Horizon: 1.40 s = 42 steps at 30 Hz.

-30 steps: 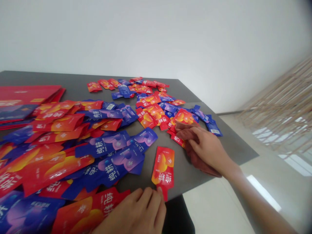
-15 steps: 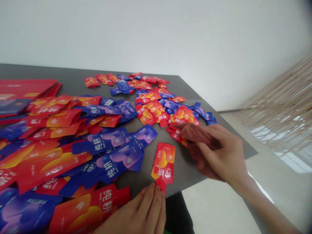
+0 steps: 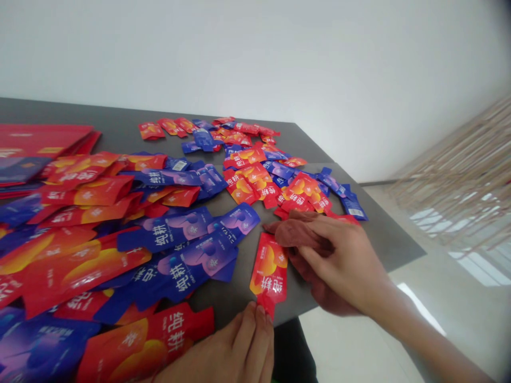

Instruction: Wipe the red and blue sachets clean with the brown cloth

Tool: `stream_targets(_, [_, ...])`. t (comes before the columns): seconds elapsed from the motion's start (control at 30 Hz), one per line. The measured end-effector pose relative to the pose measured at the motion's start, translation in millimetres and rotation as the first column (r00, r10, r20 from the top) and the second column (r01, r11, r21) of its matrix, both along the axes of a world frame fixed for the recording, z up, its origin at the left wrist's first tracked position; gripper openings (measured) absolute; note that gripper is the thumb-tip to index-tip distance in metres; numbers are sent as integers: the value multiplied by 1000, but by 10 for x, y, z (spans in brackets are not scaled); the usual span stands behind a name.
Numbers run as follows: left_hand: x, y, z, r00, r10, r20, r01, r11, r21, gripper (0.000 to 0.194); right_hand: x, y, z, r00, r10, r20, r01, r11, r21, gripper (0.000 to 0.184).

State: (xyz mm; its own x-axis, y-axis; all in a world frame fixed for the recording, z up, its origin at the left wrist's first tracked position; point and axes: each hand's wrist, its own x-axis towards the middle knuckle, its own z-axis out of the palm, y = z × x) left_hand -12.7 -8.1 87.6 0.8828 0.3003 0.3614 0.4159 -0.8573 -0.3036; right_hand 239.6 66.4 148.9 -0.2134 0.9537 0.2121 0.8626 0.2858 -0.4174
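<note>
A red-orange spouted sachet [image 3: 270, 266] lies flat on the table near its front edge. The fingertips of my left hand [image 3: 239, 346] are pressed together on the sachet's narrow neck, holding it against the tabletop. My right hand [image 3: 339, 250] is closed around a crumpled reddish-brown cloth [image 3: 297, 236], whose front end sits at the sachet's upper right corner. Just beyond my right hand spreads a heap of small red and blue sachets [image 3: 303, 189]; part of it is hidden behind the hand and cloth.
To the left lies a big overlapping pile of red and blue sachets [image 3: 171, 229]. Flat red packages [image 3: 43, 139] are stacked at the far left of the dark grey table [image 3: 383, 229]. A white wall [image 3: 255, 58] stands behind; wooden sticks [image 3: 467, 170] are at the right.
My right hand has moved left and nearer with the cloth, from the heap to the single sachet's top edge. My left hand still pins the sachet's neck.
</note>
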Motion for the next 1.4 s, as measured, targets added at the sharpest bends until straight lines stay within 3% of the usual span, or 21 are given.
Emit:
stream_targets(0.17, [7,37,-34,999,-47,12,48,999,-4,27,-83,109,-105,999,46,22,-44,996,-77,11])
stream_targets(0.3, [38,41,-34,1000,-7,16,7,1000,7,25,-111,186,-104,999,20,42,-15,994,-112,10])
stream_targets(0.43, [27,13,-27,1000,2,-19,-2,1000,11,27,-170,179,-84,984,98,151,-74,985,-159,10])
stream_targets(0.6, [-1,-12,-31,1000,5,-3,-5,1000,-8,29,-305,-14,-61,915,220,338,-164,969,-187,14])
stream_targets(0.77, [15,-13,-50,999,22,26,-20,998,-59,32,-417,-340,-77,863,428,267,-348,888,-300,15])
stream_targets(0.87, [32,4,-50,1000,-2,10,2,998,-59,32,-419,-284,-81,895,363,260,-290,915,-281,17])
stream_targets(1.0, [39,27,-46,1000,-2,22,2,999,-34,31,-356,98,-32,914,162,371,-81,971,-225,15])
stream_targets(1.13, [30,19,-76,998,-32,45,32,999,2,29,-345,296,31,883,153,443,-55,973,-225,15])
stream_targets(1.27, [21,-31,-112,1000,11,24,-11,1000,-18,29,-423,73,6,842,217,494,-99,962,-254,19])
stream_targets(1.4, [34,-26,-116,1000,20,18,-19,1000,-11,33,-480,-308,-127,808,394,439,-253,904,-345,15])
